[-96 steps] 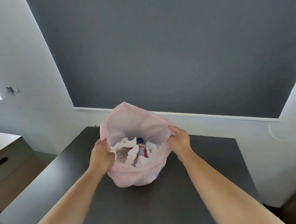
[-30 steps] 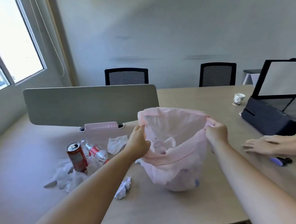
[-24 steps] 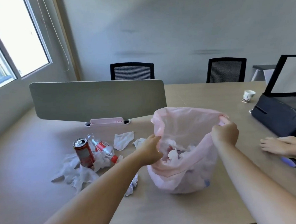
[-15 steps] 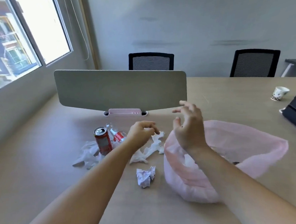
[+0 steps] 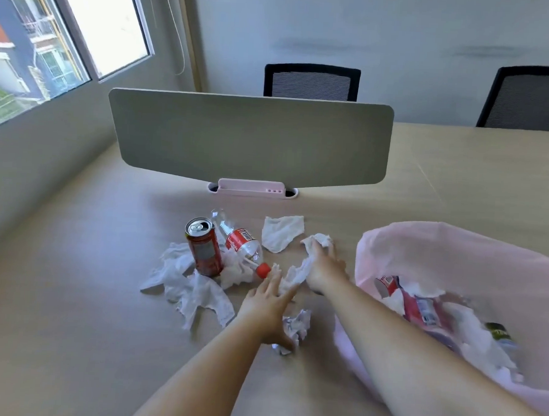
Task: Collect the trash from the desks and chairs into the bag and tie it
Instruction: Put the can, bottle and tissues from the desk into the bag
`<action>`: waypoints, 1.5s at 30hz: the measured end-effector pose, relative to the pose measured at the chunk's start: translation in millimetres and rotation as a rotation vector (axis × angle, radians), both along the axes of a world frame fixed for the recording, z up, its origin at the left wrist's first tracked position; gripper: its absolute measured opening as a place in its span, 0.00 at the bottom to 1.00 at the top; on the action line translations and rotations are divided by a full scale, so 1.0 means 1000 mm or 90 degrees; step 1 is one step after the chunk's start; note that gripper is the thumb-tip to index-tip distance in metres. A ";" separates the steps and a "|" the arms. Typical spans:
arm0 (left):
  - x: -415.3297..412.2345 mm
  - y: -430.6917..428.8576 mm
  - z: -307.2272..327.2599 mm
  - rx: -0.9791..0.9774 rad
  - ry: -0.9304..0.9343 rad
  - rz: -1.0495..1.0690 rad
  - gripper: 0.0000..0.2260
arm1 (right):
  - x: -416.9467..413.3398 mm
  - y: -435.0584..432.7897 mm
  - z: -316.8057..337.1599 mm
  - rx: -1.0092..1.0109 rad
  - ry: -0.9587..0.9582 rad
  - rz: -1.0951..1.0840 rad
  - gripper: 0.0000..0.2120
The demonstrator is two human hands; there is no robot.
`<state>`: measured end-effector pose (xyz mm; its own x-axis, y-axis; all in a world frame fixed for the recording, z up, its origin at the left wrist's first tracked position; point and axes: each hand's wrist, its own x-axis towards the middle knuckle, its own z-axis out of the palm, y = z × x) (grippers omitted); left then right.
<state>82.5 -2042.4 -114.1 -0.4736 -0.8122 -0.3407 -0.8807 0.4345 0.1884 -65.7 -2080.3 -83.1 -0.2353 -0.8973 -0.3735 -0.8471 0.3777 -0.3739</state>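
pale wooden desk point(image 5: 70, 308), seen from the head camera, with a grey upright divider panel point(image 5: 248, 136) across its far side. slumped pink translucent plastic bag point(image 5: 424, 244) at the right, its mouth gaping upward and toward the viewer, with paper and wrappers already inside. just left of the bag, the right hand point(image 5: 324, 264) lies over the far end of a long crumpled white tissue strip point(image 5: 295, 272). its fingers are bent down onto the paper, but whether they already pinch it cannot be told. the left hand point(image 5: 266, 303) rests flat on the near end of that strip, fingers straight and together, holding nothing. the strip's long axis runs from near-left to far-right, bridging the two hands. the right hand is the nearer one to the bag, so a short carry rightward would likely drop the strip in. left of the left fingertips lie a clear plastic bottle with a red label point(image 5: 242, 242), cap end pointing at them, and an upright red drink can point(image 5: 204, 247). a small crumpled paper ball point(image 5: 297, 325) touches the left wrist
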 end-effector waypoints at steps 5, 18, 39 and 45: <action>0.001 -0.005 -0.023 0.034 0.012 0.038 0.32 | -0.016 -0.014 -0.039 0.061 0.095 0.086 0.50; 0.019 -0.014 -0.011 0.063 -0.007 0.160 0.09 | -0.007 -0.025 -0.046 -0.013 0.087 0.002 0.09; 0.061 -0.009 -0.013 0.097 0.080 0.283 0.21 | 0.000 -0.057 -0.037 0.079 0.105 0.118 0.26; 0.062 -0.011 -0.015 0.114 0.223 0.307 0.17 | 0.003 -0.056 -0.049 -0.054 0.024 0.014 0.12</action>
